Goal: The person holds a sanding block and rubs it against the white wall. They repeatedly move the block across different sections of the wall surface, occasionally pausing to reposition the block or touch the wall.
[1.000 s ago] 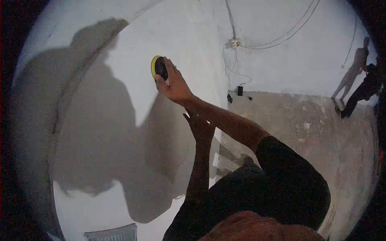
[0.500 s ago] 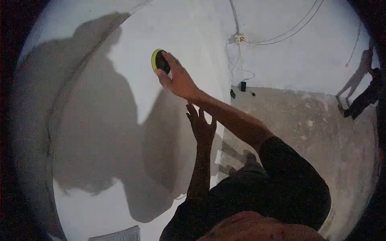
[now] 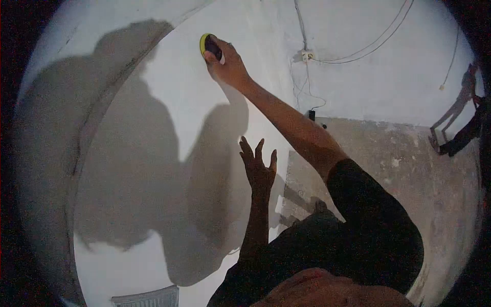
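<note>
High on the white wall (image 3: 197, 102), my right hand (image 3: 230, 65) is closed around a round hand pad (image 3: 213, 47) with a black back and a yellow-green rim. Its rim side faces the wall, and my thumb and fingers grip its edges. Lower down, my left hand (image 3: 259, 166) is raised in front of the wall, holding nothing, its fingers spread and pointing up. Shadows of my head and arms fall broadly over the wall to the left of both hands.
A socket box (image 3: 307, 56) with hanging cables is on the adjoining wall, above a black adapter (image 3: 312, 115) near the worn floor (image 3: 368, 163). Another person (image 3: 465, 130) stands at the far right. A grey slatted grille (image 3: 146, 298) shows at the bottom left.
My right hand has slid the pad upward and slightly right along the wall. My left hand has dropped slightly, and its fingers are more spread and clear of my right forearm.
</note>
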`<action>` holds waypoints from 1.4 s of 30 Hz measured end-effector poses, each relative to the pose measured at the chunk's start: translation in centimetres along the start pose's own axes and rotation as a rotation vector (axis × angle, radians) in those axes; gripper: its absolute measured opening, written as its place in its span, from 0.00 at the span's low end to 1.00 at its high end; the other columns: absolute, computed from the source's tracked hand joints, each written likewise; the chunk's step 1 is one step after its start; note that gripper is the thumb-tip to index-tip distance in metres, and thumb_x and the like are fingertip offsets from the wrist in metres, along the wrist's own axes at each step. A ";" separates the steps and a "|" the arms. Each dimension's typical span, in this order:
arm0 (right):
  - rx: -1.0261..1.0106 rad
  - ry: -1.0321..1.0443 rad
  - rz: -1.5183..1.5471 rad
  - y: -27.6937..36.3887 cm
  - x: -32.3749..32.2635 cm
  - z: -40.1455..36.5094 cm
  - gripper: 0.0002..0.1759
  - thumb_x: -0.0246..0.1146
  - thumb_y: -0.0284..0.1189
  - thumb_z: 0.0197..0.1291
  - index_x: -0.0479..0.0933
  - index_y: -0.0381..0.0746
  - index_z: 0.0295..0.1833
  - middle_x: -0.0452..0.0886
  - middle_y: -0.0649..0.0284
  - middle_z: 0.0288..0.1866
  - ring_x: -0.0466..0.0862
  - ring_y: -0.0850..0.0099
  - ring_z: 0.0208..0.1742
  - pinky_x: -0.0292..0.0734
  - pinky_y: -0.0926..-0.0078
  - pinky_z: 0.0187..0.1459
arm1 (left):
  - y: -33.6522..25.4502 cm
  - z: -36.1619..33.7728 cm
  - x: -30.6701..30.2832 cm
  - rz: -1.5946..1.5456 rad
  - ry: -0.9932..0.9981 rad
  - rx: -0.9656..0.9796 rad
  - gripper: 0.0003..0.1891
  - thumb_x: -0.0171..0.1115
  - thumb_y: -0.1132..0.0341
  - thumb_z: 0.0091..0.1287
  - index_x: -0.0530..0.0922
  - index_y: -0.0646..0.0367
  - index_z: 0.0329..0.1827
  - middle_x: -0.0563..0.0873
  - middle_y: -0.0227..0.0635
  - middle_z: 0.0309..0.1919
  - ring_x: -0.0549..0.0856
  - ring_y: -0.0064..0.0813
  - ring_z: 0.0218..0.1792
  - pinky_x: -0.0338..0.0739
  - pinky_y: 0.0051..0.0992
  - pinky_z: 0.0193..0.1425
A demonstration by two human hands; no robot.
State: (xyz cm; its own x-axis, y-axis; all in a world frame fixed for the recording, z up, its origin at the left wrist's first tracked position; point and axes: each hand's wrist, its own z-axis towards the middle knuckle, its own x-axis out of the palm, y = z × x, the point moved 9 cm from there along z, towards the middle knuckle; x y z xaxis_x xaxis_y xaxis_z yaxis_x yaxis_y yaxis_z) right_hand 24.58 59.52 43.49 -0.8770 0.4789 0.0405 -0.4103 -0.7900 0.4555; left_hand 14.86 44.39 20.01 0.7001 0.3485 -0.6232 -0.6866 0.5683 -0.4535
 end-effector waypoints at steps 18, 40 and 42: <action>0.229 0.269 0.103 2.5 0.8 -9.2 0.35 0.55 0.40 0.73 0.54 0.37 0.79 0.58 0.39 0.78 0.56 0.51 0.81 0.49 0.60 0.80 | 1.5 -1.3 1.9 0.025 0.028 0.083 0.30 0.67 0.54 0.68 0.69 0.55 0.69 0.53 0.60 0.78 0.53 0.60 0.79 0.53 0.61 0.78; 0.230 0.262 -0.080 2.3 1.9 -15.3 0.38 0.53 0.41 0.71 0.47 0.42 0.80 0.68 0.35 0.70 0.72 0.38 0.69 0.66 0.49 0.71 | 5.5 -4.7 2.8 0.004 0.053 0.043 0.32 0.65 0.52 0.68 0.69 0.58 0.71 0.53 0.58 0.78 0.53 0.57 0.79 0.51 0.57 0.79; 0.173 0.260 -0.147 1.5 1.9 -15.6 0.37 0.52 0.42 0.72 0.48 0.43 0.80 0.69 0.35 0.69 0.73 0.37 0.67 0.68 0.49 0.70 | 7.0 -6.3 4.1 -0.044 0.023 0.064 0.38 0.69 0.47 0.63 0.69 0.54 0.73 0.56 0.63 0.76 0.57 0.63 0.77 0.55 0.58 0.77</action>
State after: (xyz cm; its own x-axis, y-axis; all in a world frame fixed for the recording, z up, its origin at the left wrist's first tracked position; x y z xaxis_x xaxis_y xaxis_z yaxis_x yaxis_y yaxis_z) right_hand 18.43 53.30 30.35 -0.8551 0.4516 -0.2546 -0.5081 -0.6325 0.5846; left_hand 11.68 45.13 10.27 0.7241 0.3055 -0.6183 -0.6409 0.6292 -0.4397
